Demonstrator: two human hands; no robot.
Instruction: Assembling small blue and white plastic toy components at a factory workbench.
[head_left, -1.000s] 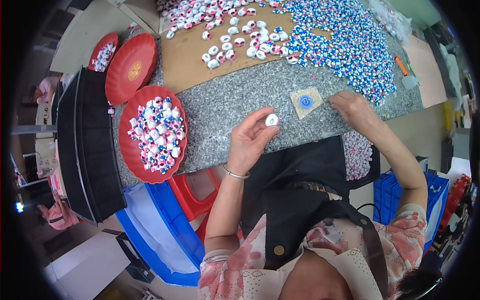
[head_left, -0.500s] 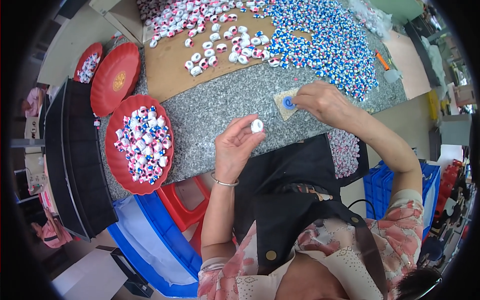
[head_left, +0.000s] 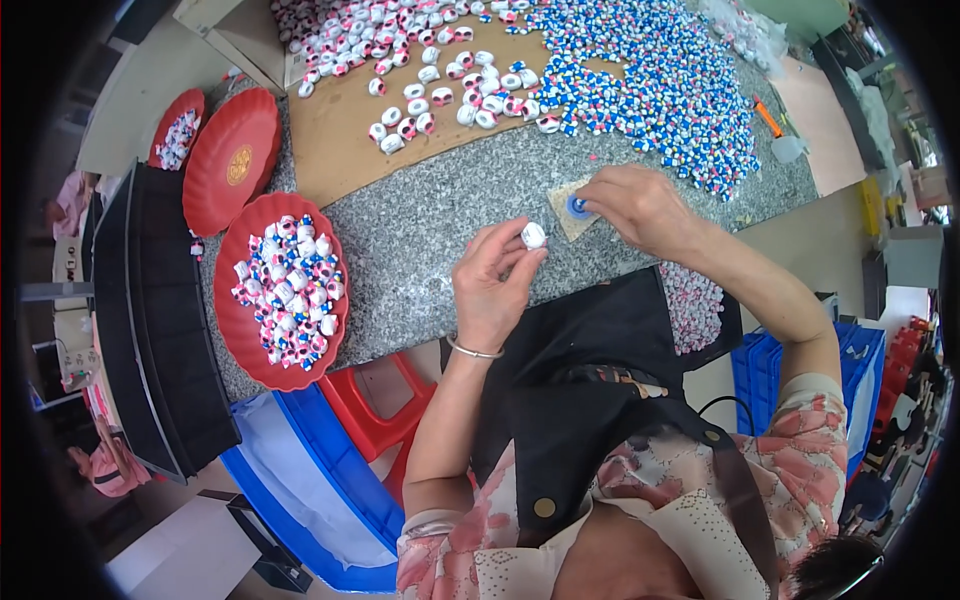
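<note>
The speckled grey desk [head_left: 400, 240] is occupied at its left by a filled red dish [head_left: 228, 335]. To the dish's right, a white piece [head_left: 534, 236] is pinched in the left hand's [head_left: 495, 285] grip. Farther right of it, a blue disc [head_left: 576, 208] is met by the right hand [head_left: 640, 210]; whether it is gripped cannot be made out. Beyond the dish, brown board [head_left: 335, 155] is strewn with pieces; on its near side, a blue crate [head_left: 330, 470] is seen.

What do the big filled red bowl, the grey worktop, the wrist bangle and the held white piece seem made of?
Red bowl: probably plastic, satiny, with a moulded-looking fluted rim. Worktop: granite or a lookalike, smooth, judging by its grey speckle. Bangle: likely polished metal, given its silvery shine. White piece: perhaps plastic or resin, smooth-looking; too small to settle.
</note>
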